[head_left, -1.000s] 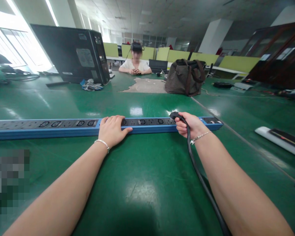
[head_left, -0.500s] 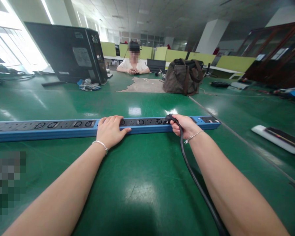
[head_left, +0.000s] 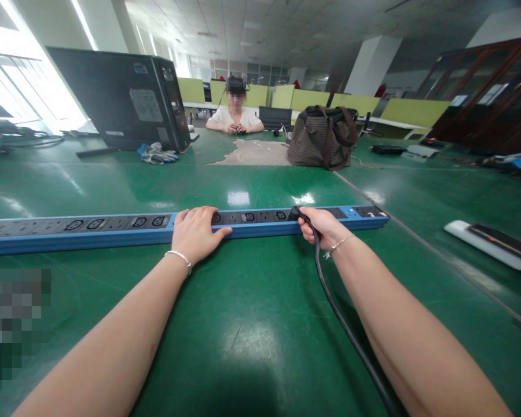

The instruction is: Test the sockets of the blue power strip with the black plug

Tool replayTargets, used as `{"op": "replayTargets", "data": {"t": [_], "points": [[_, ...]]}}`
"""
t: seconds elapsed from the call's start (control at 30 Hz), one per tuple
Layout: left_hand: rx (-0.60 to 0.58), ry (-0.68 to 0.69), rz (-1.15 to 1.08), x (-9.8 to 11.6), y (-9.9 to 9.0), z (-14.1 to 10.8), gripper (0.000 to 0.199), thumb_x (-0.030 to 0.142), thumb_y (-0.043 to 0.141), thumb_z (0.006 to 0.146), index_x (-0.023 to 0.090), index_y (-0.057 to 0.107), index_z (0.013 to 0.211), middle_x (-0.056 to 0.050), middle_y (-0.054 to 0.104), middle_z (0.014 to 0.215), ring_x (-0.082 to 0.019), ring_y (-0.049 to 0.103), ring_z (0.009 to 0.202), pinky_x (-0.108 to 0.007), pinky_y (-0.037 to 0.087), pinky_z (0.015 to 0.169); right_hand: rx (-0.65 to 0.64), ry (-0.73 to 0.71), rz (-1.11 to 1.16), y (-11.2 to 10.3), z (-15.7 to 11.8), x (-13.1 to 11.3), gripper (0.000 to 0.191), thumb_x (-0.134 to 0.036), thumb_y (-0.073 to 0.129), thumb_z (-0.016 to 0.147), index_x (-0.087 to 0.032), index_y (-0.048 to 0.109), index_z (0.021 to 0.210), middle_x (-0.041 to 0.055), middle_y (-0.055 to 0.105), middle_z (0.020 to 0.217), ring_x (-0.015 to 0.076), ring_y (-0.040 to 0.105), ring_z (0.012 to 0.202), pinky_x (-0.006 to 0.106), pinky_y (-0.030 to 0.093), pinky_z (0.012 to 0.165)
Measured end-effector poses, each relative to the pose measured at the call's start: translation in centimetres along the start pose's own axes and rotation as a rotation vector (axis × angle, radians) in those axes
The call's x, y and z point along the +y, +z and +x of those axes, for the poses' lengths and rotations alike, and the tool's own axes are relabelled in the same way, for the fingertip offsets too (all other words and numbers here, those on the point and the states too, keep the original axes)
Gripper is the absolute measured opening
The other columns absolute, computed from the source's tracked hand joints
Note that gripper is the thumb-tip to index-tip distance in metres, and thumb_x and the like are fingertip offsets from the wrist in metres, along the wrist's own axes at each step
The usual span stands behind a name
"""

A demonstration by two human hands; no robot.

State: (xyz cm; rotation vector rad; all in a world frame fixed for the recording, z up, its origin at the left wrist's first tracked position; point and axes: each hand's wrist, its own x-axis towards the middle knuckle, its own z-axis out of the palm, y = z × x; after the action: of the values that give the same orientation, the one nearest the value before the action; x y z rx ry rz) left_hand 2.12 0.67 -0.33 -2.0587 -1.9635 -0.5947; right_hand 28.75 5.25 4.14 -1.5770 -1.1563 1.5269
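Note:
A long blue power strip [head_left: 252, 230] with black sockets lies across the green tabletop. Over its middle rests my left hand [head_left: 196, 231], fingers reaching across the top and thumb along the near side, gripping it. My right hand [head_left: 323, 225] is closed around a black power plug [head_left: 295, 213], which is at a socket toward the strip's right end. How deep its pins sit is hidden. From the plug a thick black cable [head_left: 330, 292] runs down under my right forearm to the bottom edge.
A black computer tower [head_left: 125, 98] stands back left, with work gloves [head_left: 157, 153] in front of it. A brown bag [head_left: 319, 139] sits at the back. Across the table sits a person [head_left: 235, 113]. A white-and-black device [head_left: 490, 246] lies at right.
The plug in my right hand has tipped down onto the socket, and the cable has shifted slightly left. My left hand has stayed on the strip.

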Motion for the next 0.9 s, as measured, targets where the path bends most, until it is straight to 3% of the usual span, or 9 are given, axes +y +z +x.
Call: {"op": "replayTargets", "data": {"t": [0.37,0.53,0.77,0.9], "points": [[-0.007,-0.011,0.008,0.0,0.0,0.0,0.055,0.06,0.046,0.077,0.02,0.054,0.113,-0.01,0.062,0.115,-0.027,0.053,0.111,-0.043,0.028,0.099,-0.011,-0.003,-0.037,-0.1,0.0,0.2,0.037,-0.033,0.028,0.094,-0.02,0.039,0.062,-0.0068,0.033,0.03,0.006,0.026,0.025,0.017,0.016,0.03],[-0.008,-0.013,0.011,0.0,0.0,0.0,0.056,0.06,0.046,0.077,0.019,0.054,0.114,-0.01,0.062,0.115,-0.027,0.052,0.111,-0.043,0.028,0.099,0.058,-0.06,-0.057,0.2,0.7,1.3,0.039,-0.039,0.027,0.094,-0.021,0.037,0.061,-0.0069,0.032,0.03,0.0058,0.025,0.024,0.018,0.018,0.029],[-0.01,-0.014,0.01,0.0,0.0,0.1,0.056,0.06,0.045,0.077,0.019,0.054,0.113,-0.01,0.062,0.115,-0.027,0.052,0.111,-0.042,0.028,0.098,-0.006,-0.01,-0.068,-0.2,0.3,0.5,0.036,-0.036,0.027,0.094,-0.021,0.036,0.062,-0.0079,0.03,0.031,0.0057,0.024,0.025,0.018,0.017,0.029],[-0.02,-0.027,0.01,0.1,-0.1,0.0,0.056,0.06,0.045,0.077,0.019,0.054,0.114,-0.011,0.062,0.114,-0.027,0.052,0.111,-0.042,0.029,0.097,0.033,-0.044,-0.088,-0.1,0.7,0.9,0.039,-0.039,0.026,0.094,-0.021,0.036,0.061,-0.0068,0.032,0.029,0.0065,0.025,0.024,0.018,0.016,0.028]]}}
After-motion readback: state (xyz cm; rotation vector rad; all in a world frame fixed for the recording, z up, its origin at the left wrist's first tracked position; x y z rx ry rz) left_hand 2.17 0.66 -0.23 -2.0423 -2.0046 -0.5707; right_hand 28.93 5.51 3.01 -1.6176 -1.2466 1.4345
